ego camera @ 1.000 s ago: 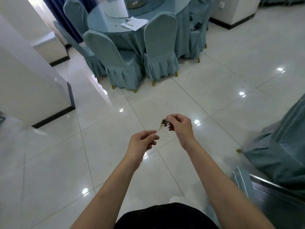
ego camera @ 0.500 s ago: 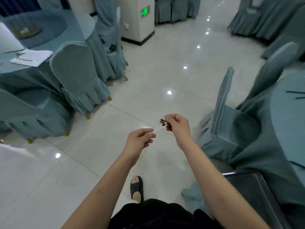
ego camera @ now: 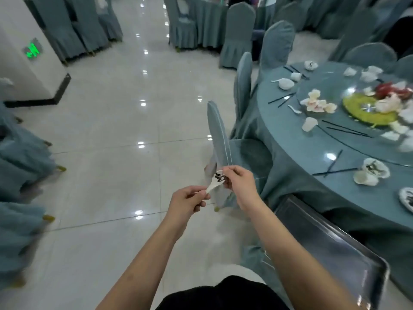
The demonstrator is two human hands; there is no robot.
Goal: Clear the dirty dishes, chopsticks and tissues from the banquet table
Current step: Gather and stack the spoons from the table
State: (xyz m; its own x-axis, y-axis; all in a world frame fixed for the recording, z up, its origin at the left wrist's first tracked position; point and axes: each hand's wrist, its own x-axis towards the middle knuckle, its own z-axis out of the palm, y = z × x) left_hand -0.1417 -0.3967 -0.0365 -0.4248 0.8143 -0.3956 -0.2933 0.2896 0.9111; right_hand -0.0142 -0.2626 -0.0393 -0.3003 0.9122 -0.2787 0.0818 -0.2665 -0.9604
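My left hand (ego camera: 187, 201) pinches the handle of a white ceramic spoon (ego camera: 214, 183) held over the floor. The spoon's bowl carries dark food scraps, and my right hand (ego camera: 239, 180) pinches at that bowl end. At the right stands the round banquet table (ego camera: 290, 139) with a blue cloth. On it lie white bowls (ego camera: 286, 83), a paper cup (ego camera: 309, 124), dark chopsticks (ego camera: 281, 98), crumpled tissues (ego camera: 318, 101) and a glass turntable with food remains (ego camera: 368, 108).
A steel tray (ego camera: 330, 247) sits at the lower right, beside my right forearm. A blue-covered chair (ego camera: 221, 144) stands right behind my hands, with more covered chairs round the table and at the left. Glossy tiled floor spreads ahead. A white pillar (ego camera: 26, 63) stands far left.
My view has swung right from another table to the dirty banquet table. Both hands keep the same hold on the spoon.
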